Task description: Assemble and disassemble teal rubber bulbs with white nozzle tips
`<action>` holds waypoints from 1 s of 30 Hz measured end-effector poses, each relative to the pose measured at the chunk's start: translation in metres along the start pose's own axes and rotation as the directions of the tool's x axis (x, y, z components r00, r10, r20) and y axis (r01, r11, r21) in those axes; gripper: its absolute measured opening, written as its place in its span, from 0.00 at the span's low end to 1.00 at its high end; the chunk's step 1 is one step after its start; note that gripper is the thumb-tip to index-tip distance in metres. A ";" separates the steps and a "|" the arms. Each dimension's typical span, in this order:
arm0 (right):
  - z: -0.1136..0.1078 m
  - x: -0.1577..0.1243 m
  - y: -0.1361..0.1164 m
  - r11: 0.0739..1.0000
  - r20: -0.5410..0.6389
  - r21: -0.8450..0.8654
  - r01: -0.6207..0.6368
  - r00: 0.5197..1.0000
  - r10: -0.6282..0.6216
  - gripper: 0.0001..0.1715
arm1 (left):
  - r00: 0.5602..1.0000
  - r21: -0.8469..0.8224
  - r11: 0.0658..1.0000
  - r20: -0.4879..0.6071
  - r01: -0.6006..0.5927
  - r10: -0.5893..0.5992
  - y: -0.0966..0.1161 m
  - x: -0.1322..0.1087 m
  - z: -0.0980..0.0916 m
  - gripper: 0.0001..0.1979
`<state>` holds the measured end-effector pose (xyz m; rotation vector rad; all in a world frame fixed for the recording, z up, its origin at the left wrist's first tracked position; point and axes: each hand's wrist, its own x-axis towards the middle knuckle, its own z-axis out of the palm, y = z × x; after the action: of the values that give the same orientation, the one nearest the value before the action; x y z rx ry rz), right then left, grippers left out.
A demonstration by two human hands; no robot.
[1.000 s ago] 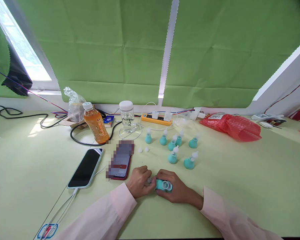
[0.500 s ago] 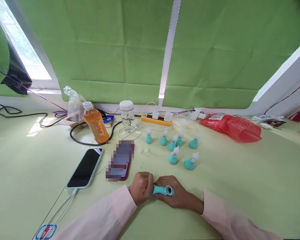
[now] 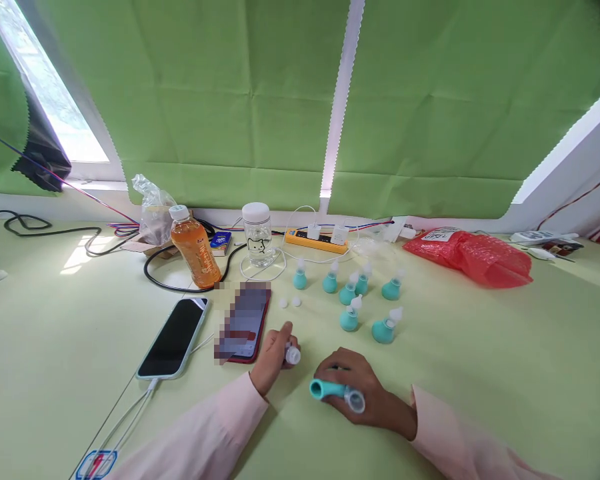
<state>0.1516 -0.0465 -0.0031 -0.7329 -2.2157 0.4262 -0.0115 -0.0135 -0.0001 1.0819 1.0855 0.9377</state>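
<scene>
Your left grip (image 3: 271, 360) curls round a small translucent piece (image 3: 293, 355), beside the red-edged phone (image 3: 250, 320). Your right grip (image 3: 360, 380) clasps a teal tube (image 3: 330, 389), open end leftward. Bench (image 3: 306, 370) separates both hands; more lies before the teal bulbs (image 3: 349, 321).

Left hand (image 3: 274, 355) curled, thumb extended; right hand (image 3: 351, 387) curled, near left.

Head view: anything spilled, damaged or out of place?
No spill or damage shows. Mildly odd: two small white pieces lie loose, apart from the grouped teal bulbs. Also, blocky pixelation covers part of the red-edged phone.
</scene>
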 end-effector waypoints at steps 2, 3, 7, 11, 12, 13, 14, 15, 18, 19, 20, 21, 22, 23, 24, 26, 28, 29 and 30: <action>0.001 0.000 0.005 0.995 -0.100 0.053 -0.086 0.991 0.091 0.17 | 0.987 0.107 0.988 -0.099 -0.113 0.123 0.007 0.002 -0.008 0.26; 0.001 0.000 0.008 0.989 -0.136 0.086 -0.121 0.982 0.132 0.18 | 0.974 0.207 0.963 -0.109 -0.175 0.200 0.010 0.003 -0.012 0.26; 0.003 0.001 0.014 0.972 -0.162 0.130 -0.198 0.962 0.218 0.18 | 0.894 0.717 0.611 0.036 -0.335 0.447 0.018 0.007 -0.025 0.18; 0.004 0.000 0.015 0.962 -0.216 0.132 -0.240 0.940 0.265 0.19 | 0.873 0.933 0.238 0.132 -0.269 0.470 0.013 0.015 -0.029 0.12; 0.005 0.000 0.015 0.958 -0.229 0.136 -0.251 0.933 0.277 0.19 | 0.876 0.944 0.187 0.164 -0.273 0.453 0.010 0.017 -0.029 0.11; 0.005 0.000 0.015 0.955 -0.241 0.138 -0.262 0.926 0.289 0.19 | 0.876 0.947 0.146 0.195 -0.284 0.440 0.006 0.018 -0.029 0.10; 0.005 -0.001 0.015 0.952 -0.253 0.136 -0.273 0.920 0.300 0.19 | 0.873 0.948 0.113 0.223 -0.298 0.433 0.003 0.020 -0.029 0.08; 0.005 -0.001 0.015 0.951 -0.268 0.132 -0.281 0.913 0.307 0.19 | 0.867 0.946 0.084 0.248 -0.312 0.431 0.000 0.021 -0.028 0.07; 0.006 -0.001 0.015 0.948 -0.309 0.126 -0.294 0.896 0.319 0.19 | 0.848 0.942 0.034 0.285 -0.335 0.446 -0.005 0.022 -0.029 0.07; 0.007 -0.001 0.016 0.947 -0.315 0.126 -0.295 0.894 0.320 0.18 | 0.842 0.939 0.032 0.292 -0.343 0.454 -0.006 0.021 -0.029 0.09; 0.007 -0.001 0.016 0.948 -0.319 0.124 -0.295 0.892 0.319 0.18 | 0.836 0.936 0.033 0.297 -0.351 0.461 -0.006 0.021 -0.029 0.10; 0.008 -0.001 0.016 0.948 -0.320 0.122 -0.294 0.892 0.318 0.18 | 0.831 0.932 0.037 0.302 -0.359 0.467 -0.005 0.020 -0.029 0.12; 0.008 -0.001 0.016 0.948 -0.320 0.120 -0.294 0.893 0.317 0.18 | 0.827 0.928 0.040 0.309 -0.370 0.469 -0.005 0.019 -0.029 0.12; 0.009 -0.001 0.017 0.948 -0.319 0.118 -0.294 0.893 0.317 0.18 | 0.823 0.925 0.043 0.316 -0.379 0.472 -0.004 0.018 -0.029 0.13; 0.009 -0.002 0.017 0.948 -0.317 0.120 -0.296 0.893 0.319 0.18 | 0.821 0.922 0.045 0.320 -0.385 0.473 -0.004 0.018 -0.029 0.13; 0.009 -0.001 0.017 0.944 -0.312 0.132 -0.303 0.891 0.330 0.18 | 0.815 0.917 0.052 0.323 -0.395 0.480 -0.004 0.018 -0.028 0.14; 0.009 0.000 0.016 0.939 -0.304 0.150 -0.309 0.890 0.341 0.17 | 0.810 0.913 0.070 0.318 -0.402 0.493 -0.003 0.018 -0.028 0.14; 0.009 0.001 0.016 0.937 -0.299 0.160 -0.311 0.889 0.346 0.16 | 0.805 0.910 0.082 0.314 -0.406 0.503 -0.003 0.018 -0.028 0.14; 0.008 0.001 0.016 0.935 -0.294 0.169 -0.313 0.889 0.351 0.15 | 0.800 0.907 0.092 0.310 -0.410 0.514 -0.003 0.019 -0.028 0.12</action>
<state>0.1504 -0.0341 -0.0157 -1.0455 -1.7485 0.5585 -0.0340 0.0090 -0.0100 2.6183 1.4538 0.7237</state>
